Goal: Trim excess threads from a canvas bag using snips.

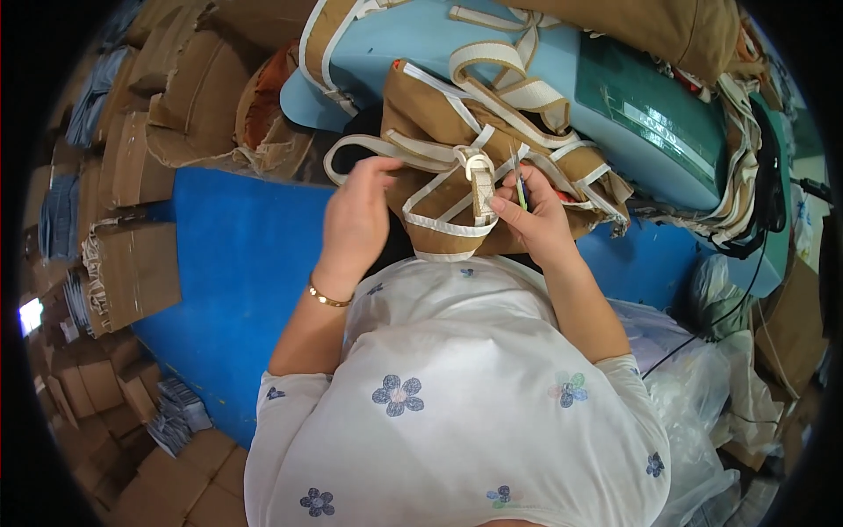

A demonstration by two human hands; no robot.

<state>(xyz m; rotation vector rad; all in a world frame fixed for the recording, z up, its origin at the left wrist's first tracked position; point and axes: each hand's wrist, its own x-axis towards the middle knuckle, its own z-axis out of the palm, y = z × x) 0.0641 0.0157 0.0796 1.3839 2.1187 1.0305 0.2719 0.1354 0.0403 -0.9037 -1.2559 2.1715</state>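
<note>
A brown fabric bag with white trim and webbing straps lies in front of me, bunched up. My right hand is closed on a small pair of thread snips, their blades pointing up and away. Its thumb and finger also touch the end of a cream strap that runs through a light-coloured buckle. To the left, my left hand is beside the bag with loosely bent fingers. Its fingertips are close to a webbing loop, and I see nothing held in them.
Beyond the bag stands a light-blue sewing machine body with a green panel, draped with straps and brown fabric. A blue surface shows at the left. Cardboard boxes pile up farther left; clear plastic and a black cable lie right.
</note>
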